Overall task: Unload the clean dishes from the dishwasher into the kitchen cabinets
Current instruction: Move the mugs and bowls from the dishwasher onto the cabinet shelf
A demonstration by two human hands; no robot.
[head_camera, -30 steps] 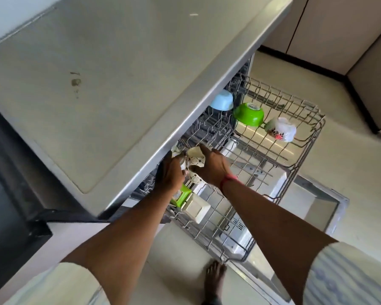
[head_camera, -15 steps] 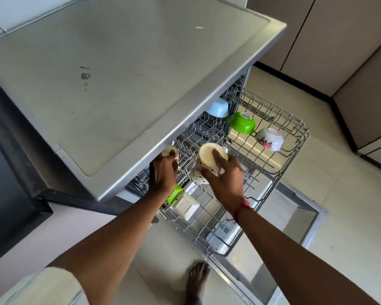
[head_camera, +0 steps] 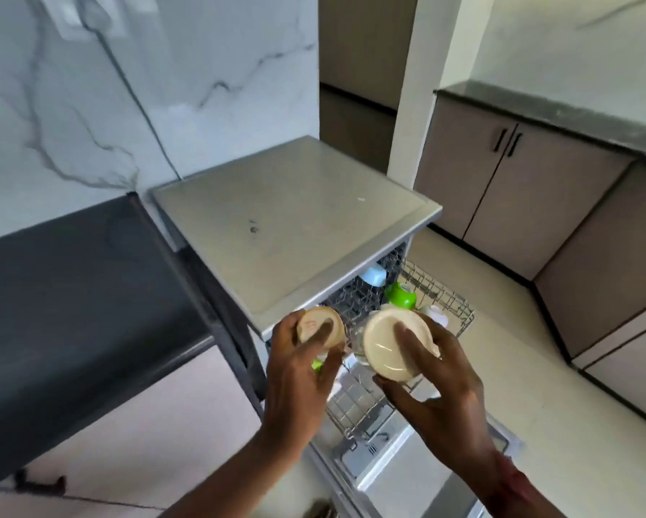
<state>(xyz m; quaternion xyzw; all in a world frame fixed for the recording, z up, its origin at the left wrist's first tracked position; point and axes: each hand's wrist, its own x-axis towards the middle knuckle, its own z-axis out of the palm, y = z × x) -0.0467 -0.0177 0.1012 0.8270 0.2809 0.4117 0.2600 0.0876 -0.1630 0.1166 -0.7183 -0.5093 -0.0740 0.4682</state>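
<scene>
My left hand grips a small cream cup, bottom facing me, above the pulled-out wire rack of the dishwasher. My right hand holds a wider cream bowl, upside down, fingers curled round its rim. Both are lifted clear of the rack. In the rack stand a light blue bowl, a green bowl and a white patterned bowl, partly hidden behind my right hand.
The dishwasher's door lies open below the rack. A dark counter runs on the left under a marble wall. Beige base cabinets with black handles stand at the right under a dark worktop. Pale floor lies between.
Both hands have risen out of the rack, each with a cream dish. My view has lifted from the rack to the wall and cabinets.
</scene>
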